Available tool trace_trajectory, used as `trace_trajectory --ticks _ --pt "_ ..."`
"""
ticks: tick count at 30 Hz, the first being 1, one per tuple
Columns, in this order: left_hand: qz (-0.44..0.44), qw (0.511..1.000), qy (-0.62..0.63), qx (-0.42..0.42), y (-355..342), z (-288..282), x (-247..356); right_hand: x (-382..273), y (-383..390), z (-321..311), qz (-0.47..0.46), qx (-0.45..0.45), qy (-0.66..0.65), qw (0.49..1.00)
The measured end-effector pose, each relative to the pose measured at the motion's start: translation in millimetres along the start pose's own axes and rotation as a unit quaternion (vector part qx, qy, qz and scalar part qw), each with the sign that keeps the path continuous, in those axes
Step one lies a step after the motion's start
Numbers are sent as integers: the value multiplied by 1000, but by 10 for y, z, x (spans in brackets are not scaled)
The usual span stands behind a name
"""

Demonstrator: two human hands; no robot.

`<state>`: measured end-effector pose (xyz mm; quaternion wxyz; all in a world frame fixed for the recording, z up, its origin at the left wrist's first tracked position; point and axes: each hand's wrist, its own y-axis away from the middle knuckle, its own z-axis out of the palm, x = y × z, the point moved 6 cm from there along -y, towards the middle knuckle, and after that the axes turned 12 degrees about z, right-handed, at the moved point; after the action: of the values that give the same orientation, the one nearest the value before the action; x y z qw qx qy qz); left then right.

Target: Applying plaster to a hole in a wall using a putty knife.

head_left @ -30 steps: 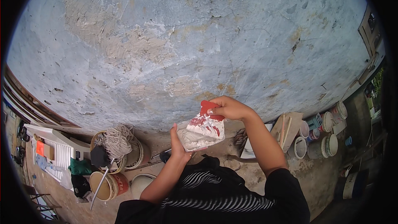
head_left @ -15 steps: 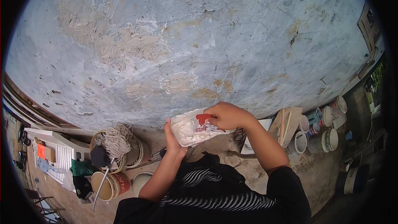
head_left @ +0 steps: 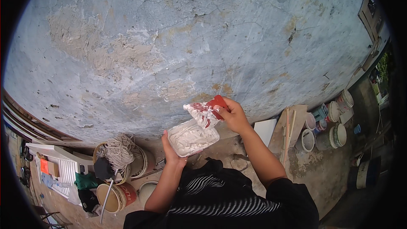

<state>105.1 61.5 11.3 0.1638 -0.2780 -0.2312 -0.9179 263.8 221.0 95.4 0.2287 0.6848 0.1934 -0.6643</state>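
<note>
Head view, and I look first at the right hand (head_left: pixel 234 117): its thumb and fingers pinch the red plastic handle end of a flat, paste-smeared scraper (head_left: pixel 214 103). From those fingers the loaded blade reaches out to the left, its broad white edge slanting down toward a shallow, rectangular white plastic tray (head_left: pixel 202 147). That tray lies below and to the left of the pinching fingers, its long axis roughly crosswise, right end a little nearer the wall. One low corner of the blade overlaps the tray's far rim from here — whether they touch, I cannot tell.

The left hand (head_left: pixel 173 153) cradles the tray's left end, thumb up along the side, the other fingers mostly hidden beneath. Creamy white paste (head_left: pixel 190 138) fills the tray.

Beyond both stands a cracked, blue-grey plaster wall (head_left: pixel 254 51) with rough beige patches (head_left: pixel 114 57); the right hand is the nearer one to it.

As for writing — bold pale lettering marks the red band of a cream plastic bucket (head_left: pixel 130 194) at left, and a dark, white-banded drum (head_left: pixel 363 174) at right carries some too.
</note>
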Motion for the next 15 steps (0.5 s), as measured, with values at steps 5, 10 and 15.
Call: trace_trajectory --ticks 5,10,15 --pt "37 999 29 21 -73 -147 16 463 321 20 92 84 -170 978" --pt "66 997 40 20 -140 -189 156 885 615 4 155 92 -335 925" --pt "99 995 25 9 -181 -203 222 1160 697 -50 190 84 -482 851"
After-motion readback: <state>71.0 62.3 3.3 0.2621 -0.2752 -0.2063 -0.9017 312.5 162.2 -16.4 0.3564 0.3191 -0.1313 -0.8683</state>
